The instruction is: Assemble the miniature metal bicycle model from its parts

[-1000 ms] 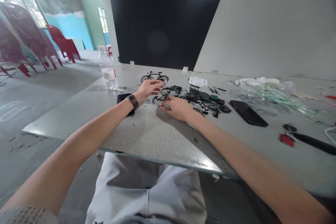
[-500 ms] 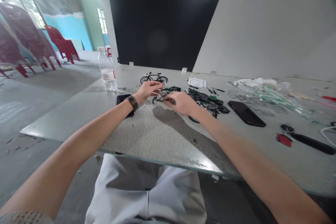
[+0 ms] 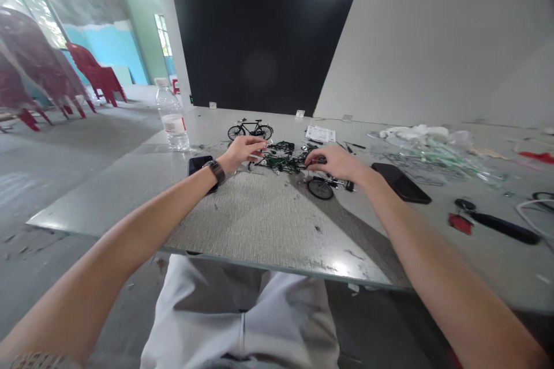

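My left hand [image 3: 243, 151] rests just above the table, fingers bent and tips drawn together. Whatever lies between them is too small to make out. Right below its fingertips spread dark green and black model bicycle parts [image 3: 281, 162]. At the right end of these parts is my right hand [image 3: 336, 162], its fingertips lowered among them and curled in. What it pinches there is hidden. A small spoked wheel [image 3: 320, 188] lies in front of the right hand. Behind my left hand stands an assembled black model bicycle [image 3: 250, 130].
A dark phone [image 3: 199, 165] lies by my left wrist, a second phone [image 3: 401, 183] right of my right hand. A water bottle [image 3: 172, 118] stands at left. A printed sheet [image 3: 320, 134], plastic wrapping [image 3: 450, 153] and a black-handled tool [image 3: 504, 227] lie farther right.
My right hand has moved right, away from my left hand, uncovering green and black parts between them. My left hand keeps nearly the same pose. The view has shifted slightly.
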The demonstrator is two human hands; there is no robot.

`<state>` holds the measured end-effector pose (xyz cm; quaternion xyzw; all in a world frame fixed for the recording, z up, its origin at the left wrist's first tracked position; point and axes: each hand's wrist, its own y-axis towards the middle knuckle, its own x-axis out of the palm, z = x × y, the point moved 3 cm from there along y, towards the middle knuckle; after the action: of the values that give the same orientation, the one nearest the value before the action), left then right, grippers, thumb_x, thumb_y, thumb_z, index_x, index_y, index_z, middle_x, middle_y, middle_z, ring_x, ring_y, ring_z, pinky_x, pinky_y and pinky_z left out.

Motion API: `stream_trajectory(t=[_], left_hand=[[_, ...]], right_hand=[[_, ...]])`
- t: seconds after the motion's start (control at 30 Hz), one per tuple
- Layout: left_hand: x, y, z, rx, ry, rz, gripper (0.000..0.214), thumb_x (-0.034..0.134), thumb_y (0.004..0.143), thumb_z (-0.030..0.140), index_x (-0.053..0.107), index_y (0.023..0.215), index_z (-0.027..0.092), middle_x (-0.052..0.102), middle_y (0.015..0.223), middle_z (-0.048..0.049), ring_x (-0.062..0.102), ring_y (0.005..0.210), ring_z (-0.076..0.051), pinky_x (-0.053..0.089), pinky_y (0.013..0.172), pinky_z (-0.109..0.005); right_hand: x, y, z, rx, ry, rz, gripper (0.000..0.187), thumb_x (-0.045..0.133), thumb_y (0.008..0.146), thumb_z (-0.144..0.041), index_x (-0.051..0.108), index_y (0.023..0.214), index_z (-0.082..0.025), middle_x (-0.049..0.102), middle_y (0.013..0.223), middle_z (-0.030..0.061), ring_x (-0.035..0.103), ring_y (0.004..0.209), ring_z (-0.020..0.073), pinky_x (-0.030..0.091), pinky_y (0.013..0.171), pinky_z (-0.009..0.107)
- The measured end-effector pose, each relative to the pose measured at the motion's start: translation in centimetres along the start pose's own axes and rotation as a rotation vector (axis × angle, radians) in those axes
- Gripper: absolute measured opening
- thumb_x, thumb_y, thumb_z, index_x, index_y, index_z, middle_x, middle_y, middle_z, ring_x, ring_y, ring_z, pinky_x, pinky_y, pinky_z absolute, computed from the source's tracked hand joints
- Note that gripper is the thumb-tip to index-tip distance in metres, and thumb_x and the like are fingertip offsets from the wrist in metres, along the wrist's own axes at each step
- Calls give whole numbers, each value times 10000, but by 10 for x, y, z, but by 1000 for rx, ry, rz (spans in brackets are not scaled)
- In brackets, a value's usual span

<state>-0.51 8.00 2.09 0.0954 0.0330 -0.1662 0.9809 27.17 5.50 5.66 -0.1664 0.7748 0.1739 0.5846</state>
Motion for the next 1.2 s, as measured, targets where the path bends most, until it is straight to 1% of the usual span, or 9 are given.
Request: stream_trajectory(t=[0.13,0.23,0.3,0.4,0.53,0.67,0.77,1.0,1.2], left_hand=[[-1,-1,1,-8,-20,5,293,702,896,358,709,1096,144,700,1160,-152,697,918,-193,551,795,-332],[-2,-2,3,-17,-21,22,284,703,897,351,708,1094,145,701,1137,-143,690,889,-179,542,772,-320],[-2,-2,4,-24,-22,29,276,703,897,347,708,1086,145,704,1120,-137,685,875,-170,538,766,-313],[1,-3,5,-25,-40,21,259,703,898,332,706,1071,139,706,1103,-133,681,860,-161,533,757,-304],[3,-3,7,-25,-60,3,235,692,906,303,704,1067,131,707,1088,-129,682,831,-149,528,749,-300],[4,-5,8,-40,-45,24,231,684,913,293,699,1075,129,711,1084,-129,683,827,-147,525,756,-298],[4,-6,8,-41,-30,24,245,685,912,303,697,1085,130,710,1098,-132,684,842,-155,530,767,-303],[3,-5,6,-24,-6,-11,300,702,894,350,701,1111,143,704,1108,-130,687,870,-175,543,815,-344],[6,-7,6,-39,-14,-21,280,702,895,342,704,1092,142,710,1081,-130,682,854,-169,535,809,-341]], right_hand=[[12,2,3,15,-70,10,225,624,882,-301,751,1058,-243,740,1146,80,694,965,271,533,794,391],[18,4,0,-47,-90,33,289,534,915,-218,747,1109,-248,732,1188,74,685,1031,268,529,848,390],[14,5,-1,-68,-99,73,315,500,925,-194,751,1106,-254,736,1185,65,681,1048,263,521,873,390],[0,0,4,5,-128,120,258,539,919,-238,757,1057,-251,742,1164,68,689,1004,267,526,832,387],[-11,-9,18,149,-147,28,151,639,870,-291,760,947,-241,759,1094,77,701,923,266,519,737,352],[-7,-13,22,264,-162,-104,163,693,839,-362,767,889,-225,771,1013,94,707,846,259,504,694,341],[-1,-12,19,318,-174,-162,169,704,829,-348,770,893,-206,774,968,107,706,802,248,495,685,331],[6,-10,15,321,-239,-231,212,606,913,-328,744,848,-181,760,859,126,690,705,231,444,608,316],[-2,-13,9,359,-239,-154,185,554,927,-237,730,954,-186,754,1004,127,683,773,221,441,633,305]])
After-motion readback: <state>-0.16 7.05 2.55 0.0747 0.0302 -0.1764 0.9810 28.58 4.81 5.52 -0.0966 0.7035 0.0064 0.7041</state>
